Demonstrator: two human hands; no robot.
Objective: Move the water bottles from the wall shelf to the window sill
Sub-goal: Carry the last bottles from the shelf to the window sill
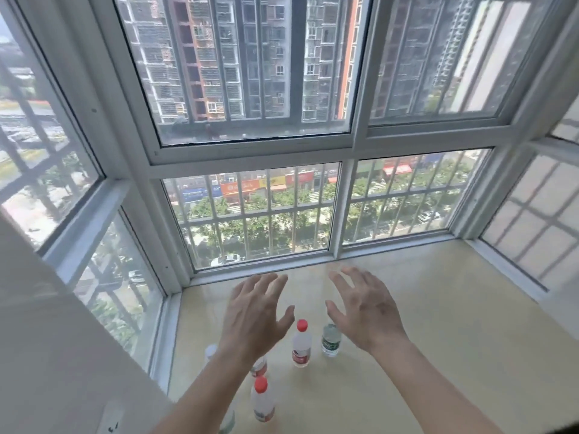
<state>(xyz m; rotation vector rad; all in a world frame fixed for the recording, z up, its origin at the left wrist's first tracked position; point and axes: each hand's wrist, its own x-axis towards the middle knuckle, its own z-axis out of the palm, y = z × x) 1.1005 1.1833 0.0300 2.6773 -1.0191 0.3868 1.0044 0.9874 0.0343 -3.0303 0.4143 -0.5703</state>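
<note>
On the beige window sill (438, 324), near its left end, a loose cluster of water bottles (300, 352), all upright. In the middle, a red-capped bottle (301, 339) with a red label, clear inside; fill level hard to read. Just beside it on the right, a green-labelled bottle (330, 341), cap hidden behind the right hand. Nearer the camera, a second red-capped bottle (262, 399), also clear. Between those two, a red-labelled bottle (259, 367), mostly covered by the left wrist. Left of the left forearm, a white-capped bottle (210, 351), blurred. At the bottom edge, under that forearm, part of one more bottle (228, 421).

Above the cluster, the left hand (255, 314) and the right hand (365, 311), both released, fingers straight and spread, palms down, grasping nothing. Below the gap between the two hands, the middle red-capped bottle. Beyond the fingertips, the barred window (260, 214), with trees and a street far below. At the left, a pale wall (47, 355).
</note>
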